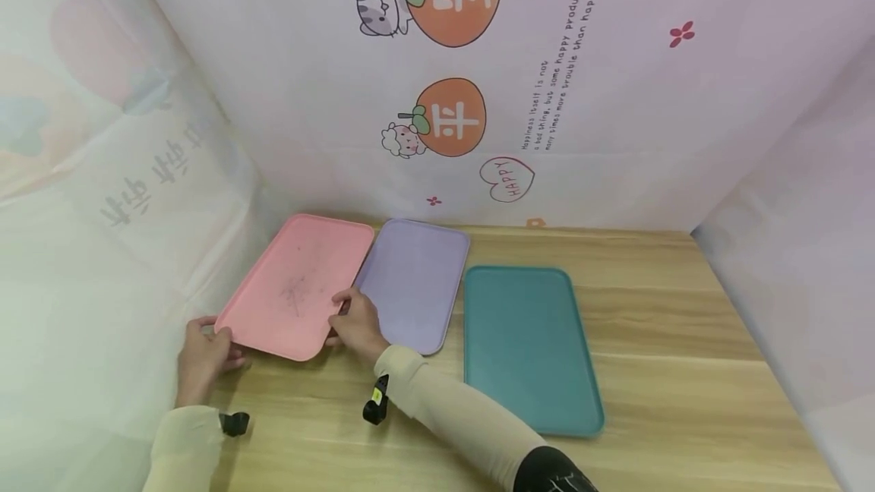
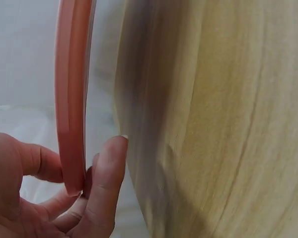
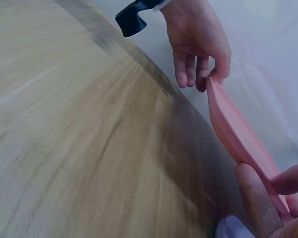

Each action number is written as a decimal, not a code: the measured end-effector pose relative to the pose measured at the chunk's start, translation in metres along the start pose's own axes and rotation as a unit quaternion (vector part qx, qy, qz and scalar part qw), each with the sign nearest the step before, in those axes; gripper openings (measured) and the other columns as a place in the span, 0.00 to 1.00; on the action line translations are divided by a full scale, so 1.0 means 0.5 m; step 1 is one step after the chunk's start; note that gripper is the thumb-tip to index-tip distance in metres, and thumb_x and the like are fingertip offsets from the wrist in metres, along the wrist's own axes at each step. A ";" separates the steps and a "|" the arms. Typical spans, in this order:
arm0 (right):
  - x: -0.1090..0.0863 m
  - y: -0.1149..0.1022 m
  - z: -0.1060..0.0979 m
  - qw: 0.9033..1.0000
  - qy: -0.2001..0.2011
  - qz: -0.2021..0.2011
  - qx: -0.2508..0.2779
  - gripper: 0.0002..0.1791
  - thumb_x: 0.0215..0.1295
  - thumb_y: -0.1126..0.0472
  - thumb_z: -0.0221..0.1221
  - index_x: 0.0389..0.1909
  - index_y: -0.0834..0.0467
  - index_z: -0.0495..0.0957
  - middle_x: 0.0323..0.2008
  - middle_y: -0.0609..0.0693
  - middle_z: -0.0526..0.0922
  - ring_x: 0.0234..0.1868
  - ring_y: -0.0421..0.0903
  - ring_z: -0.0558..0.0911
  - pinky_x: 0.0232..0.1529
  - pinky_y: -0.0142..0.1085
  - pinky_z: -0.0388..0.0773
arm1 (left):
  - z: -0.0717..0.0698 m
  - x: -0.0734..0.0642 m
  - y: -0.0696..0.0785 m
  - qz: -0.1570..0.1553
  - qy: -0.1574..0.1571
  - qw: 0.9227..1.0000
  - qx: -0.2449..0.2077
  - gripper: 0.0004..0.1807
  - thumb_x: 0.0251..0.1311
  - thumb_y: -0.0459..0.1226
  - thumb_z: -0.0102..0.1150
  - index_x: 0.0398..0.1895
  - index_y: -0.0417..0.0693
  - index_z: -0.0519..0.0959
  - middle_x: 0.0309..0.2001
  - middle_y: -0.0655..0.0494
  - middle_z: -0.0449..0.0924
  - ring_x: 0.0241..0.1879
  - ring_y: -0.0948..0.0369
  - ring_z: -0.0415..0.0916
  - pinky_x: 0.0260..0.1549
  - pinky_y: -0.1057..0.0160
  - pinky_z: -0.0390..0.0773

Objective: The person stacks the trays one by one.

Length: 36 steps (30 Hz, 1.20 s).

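Note:
A pink rectangular tray is held between both hands at the left of the table, its near edge raised off the wood. My left hand pinches the tray's near left corner, thumb on one side and fingers on the other. With thumb and fingers my right hand grips its right edge near the front. In the left wrist view the tray's rim stands between the left fingers, apart from the tabletop. Dark marks show on the pink surface.
A lavender tray lies right of the pink one, close to the right hand. Further right lies a teal tray. Printed white sheeting walls the back and both sides of the wooden table.

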State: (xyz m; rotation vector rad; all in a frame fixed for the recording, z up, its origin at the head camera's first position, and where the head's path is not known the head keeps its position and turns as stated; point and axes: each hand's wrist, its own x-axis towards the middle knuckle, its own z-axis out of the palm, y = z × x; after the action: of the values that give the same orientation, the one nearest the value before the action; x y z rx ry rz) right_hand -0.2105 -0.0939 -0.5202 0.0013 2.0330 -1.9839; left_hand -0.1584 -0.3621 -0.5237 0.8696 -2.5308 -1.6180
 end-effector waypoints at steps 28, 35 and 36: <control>-0.013 0.009 -0.080 0.999 -0.019 0.016 -0.039 0.18 0.69 0.77 0.61 0.56 0.60 0.80 0.41 0.54 0.78 0.37 0.65 0.91 0.38 0.52 0.94 | -0.023 0.093 0.066 0.115 -0.188 0.945 0.242 0.38 0.86 0.50 0.44 0.79 0.24 0.62 0.69 0.18 0.72 0.57 0.37 0.85 0.42 0.60 0.87; -0.019 0.014 -0.085 0.999 -0.023 0.015 -0.031 0.17 0.70 0.78 0.61 0.55 0.60 0.80 0.42 0.57 0.80 0.29 0.57 0.90 0.37 0.54 0.94 | -0.010 0.116 0.093 0.095 -0.218 0.948 0.212 0.36 0.86 0.47 0.47 0.79 0.24 0.61 0.68 0.19 0.73 0.48 0.52 0.89 0.42 0.60 0.90; -0.020 0.014 -0.086 0.999 -0.023 0.016 -0.030 0.17 0.70 0.78 0.61 0.54 0.60 0.80 0.43 0.57 0.80 0.28 0.55 0.89 0.37 0.54 0.94 | -0.008 0.118 0.095 0.091 -0.220 0.948 0.210 0.36 0.86 0.46 0.46 0.79 0.24 0.60 0.69 0.18 0.72 0.48 0.52 0.89 0.43 0.59 0.90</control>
State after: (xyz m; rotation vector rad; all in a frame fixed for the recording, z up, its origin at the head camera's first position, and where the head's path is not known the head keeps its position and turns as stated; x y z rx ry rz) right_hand -0.2083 -0.0495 -0.5248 -0.0250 2.0490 -1.8857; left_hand -0.2281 -0.3774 -0.4980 0.2775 -3.2214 -1.3602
